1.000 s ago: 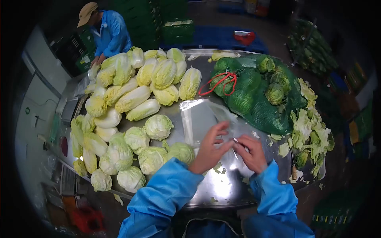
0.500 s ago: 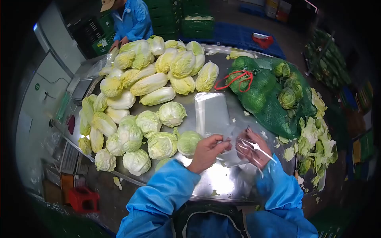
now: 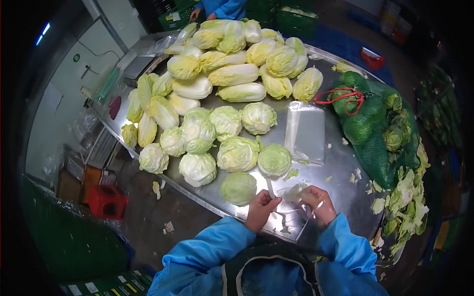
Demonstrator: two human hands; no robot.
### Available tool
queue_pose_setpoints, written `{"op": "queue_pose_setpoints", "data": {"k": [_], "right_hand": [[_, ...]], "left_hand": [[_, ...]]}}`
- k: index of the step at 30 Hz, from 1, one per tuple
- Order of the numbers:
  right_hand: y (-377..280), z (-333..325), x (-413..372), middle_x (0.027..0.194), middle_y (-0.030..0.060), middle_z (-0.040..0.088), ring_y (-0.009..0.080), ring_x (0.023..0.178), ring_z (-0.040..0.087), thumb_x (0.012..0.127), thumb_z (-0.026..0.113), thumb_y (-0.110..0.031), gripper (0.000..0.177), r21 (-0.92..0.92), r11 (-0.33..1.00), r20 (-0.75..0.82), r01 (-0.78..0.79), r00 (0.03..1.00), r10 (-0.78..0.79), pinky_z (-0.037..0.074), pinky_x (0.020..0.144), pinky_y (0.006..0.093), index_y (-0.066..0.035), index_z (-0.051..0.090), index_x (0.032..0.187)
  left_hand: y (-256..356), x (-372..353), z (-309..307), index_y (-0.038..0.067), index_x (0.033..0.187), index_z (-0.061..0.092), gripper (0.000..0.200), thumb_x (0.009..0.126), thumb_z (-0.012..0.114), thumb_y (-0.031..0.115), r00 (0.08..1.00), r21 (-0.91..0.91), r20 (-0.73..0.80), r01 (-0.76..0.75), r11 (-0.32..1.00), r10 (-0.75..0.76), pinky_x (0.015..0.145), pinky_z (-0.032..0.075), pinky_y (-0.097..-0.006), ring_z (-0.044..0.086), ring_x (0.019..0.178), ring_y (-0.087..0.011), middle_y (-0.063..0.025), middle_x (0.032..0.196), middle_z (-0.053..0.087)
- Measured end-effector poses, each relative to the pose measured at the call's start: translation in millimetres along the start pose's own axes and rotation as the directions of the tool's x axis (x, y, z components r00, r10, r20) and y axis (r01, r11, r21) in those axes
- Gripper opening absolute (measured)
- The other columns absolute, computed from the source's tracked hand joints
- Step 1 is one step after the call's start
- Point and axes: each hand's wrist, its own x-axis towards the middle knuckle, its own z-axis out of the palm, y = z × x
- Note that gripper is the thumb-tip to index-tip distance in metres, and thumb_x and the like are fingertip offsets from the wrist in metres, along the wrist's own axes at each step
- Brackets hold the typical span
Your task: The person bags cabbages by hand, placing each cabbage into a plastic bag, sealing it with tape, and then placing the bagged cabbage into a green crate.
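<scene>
Two hands pinch one clear plastic bag (image 3: 292,211) by opposite edges, left hand (image 3: 261,209) and right hand (image 3: 318,204) each closed on the film, which keeps it stretched between them (nearer the person than the flat bag stack (image 3: 306,130)). A round cabbage (image 3: 238,188) lies near-left of that stack, a green net sack (image 3: 370,123) to its right and napa cabbages (image 3: 237,74) beyond it. Everything rests on a steel table (image 3: 338,160) in a dim room.
</scene>
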Motion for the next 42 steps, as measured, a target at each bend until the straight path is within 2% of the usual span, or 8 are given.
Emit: {"op": "queue_pose_setpoints", "data": {"k": [8,10,12,16,24,30,38,42], "right_hand": [[26.3,-6.5,29.8,0.086,0.0035,0.061,0.0111,0.074,0.058,0.079,0.056,0.004,0.010,-0.050,0.983,0.202,-0.174,0.962,0.181,0.045,0.064,0.0227,-0.002,0.059,0.086],[7.6,10.1,19.2,0.085,0.0051,0.062,0.0131,0.074,0.058,0.079,0.053,0.003,0.012,-0.176,0.979,0.192,0.102,0.979,-0.068,0.045,0.064,0.0238,-0.003,0.058,0.088],[0.7,15.1,18.8,0.088,0.0074,0.061,0.0150,0.074,0.058,0.081,0.051,-0.001,0.012,0.157,0.957,0.133,-0.244,0.965,0.225,0.046,0.065,0.0252,-0.002,0.056,0.092],[1.2,43.8,10.8,0.089,0.0094,0.059,0.0132,0.067,0.054,0.082,0.054,-0.009,0.023,0.034,0.893,0.379,-0.449,0.832,0.405,0.042,0.060,0.0232,0.000,0.053,0.103],[4.4,44.9,34.5,0.079,0.0038,0.062,0.0093,0.070,0.056,0.084,0.057,-0.017,0.014,-0.019,0.988,0.266,-0.152,0.952,0.151,0.043,0.063,0.0227,-0.004,0.060,0.088],[-2.9,61.2,28.7,0.106,0.0131,0.057,0.0217,0.083,0.061,0.087,0.055,-0.031,0.045,0.089,0.942,0.671,-0.323,0.718,0.183,0.052,0.061,0.0312,-0.002,0.045,0.119],[4.6,75.1,31.5,0.070,0.0001,0.057,0.0038,0.060,0.049,0.084,0.057,-0.006,0.006,0.050,0.988,0.407,-0.148,0.906,0.115,0.040,0.054,0.0174,-0.002,0.059,0.088],[0.5,86.0,27.3,0.072,-0.0025,0.054,0.0007,0.064,0.046,0.083,0.060,-0.004,0.006,-0.183,0.967,0.232,0.176,0.964,-0.132,0.038,0.057,0.0162,0.000,0.057,0.086]], "left_hand": [[5.8,-9.0,-21.5,0.003,0.089,0.051,0.015,0.082,0.063,0.009,0.999,0.014,-0.039,-0.029,0.999,0.030,0.062,0.043,-0.0216,0.056,0.072,-0.0075,-0.0038,0.080,0.060],[6.7,-18.7,-31.4,0.003,0.092,0.051,0.016,0.082,0.062,0.008,0.999,-0.070,-0.024,0.030,0.997,-0.031,0.062,0.043,-0.0219,0.056,0.071,-0.0090,-0.0046,0.084,0.061],[4.2,-32.4,-40.6,0.002,0.096,0.052,0.018,0.082,0.061,0.008,0.993,-0.178,-0.080,0.077,0.981,-0.093,0.061,0.043,-0.0216,0.057,0.072,-0.0100,-0.0045,0.085,0.061],[8.0,-44.4,-38.4,0.002,0.102,0.053,0.024,0.081,0.063,0.008,0.973,-0.173,-0.200,0.084,0.981,-0.118,0.058,0.041,-0.0201,0.056,0.071,-0.0077,-0.0033,0.087,0.061],[17.5,-35.2,-48.1,0.001,0.087,0.061,0.014,0.084,0.060,0.014,0.905,0.073,-0.423,-0.001,0.997,0.032,0.046,0.033,-0.0185,0.043,0.052,-0.0022,0.0030,0.066,0.056],[33.4,-45.7,-41.2,0.003,0.082,0.061,0.018,0.089,0.053,0.018,0.917,0.095,-0.395,-0.022,0.995,0.058,0.049,0.033,-0.0173,0.042,0.055,-0.0012,0.0043,0.064,0.053],[27.0,-26.6,-39.8,0.001,0.101,0.053,0.018,0.084,0.059,0.004,0.898,0.169,-0.242,-0.334,0.927,0.368,0.061,0.041,-0.0186,0.049,0.067,-0.0050,-0.0003,0.081,0.056],[26.7,-30.9,-46.6,0.001,0.105,0.051,0.021,0.085,0.056,0.006,0.991,-0.020,-0.045,-0.130,0.991,0.129,0.063,0.043,-0.0223,0.051,0.074,-0.0074,-0.0020,0.083,0.055]]}}
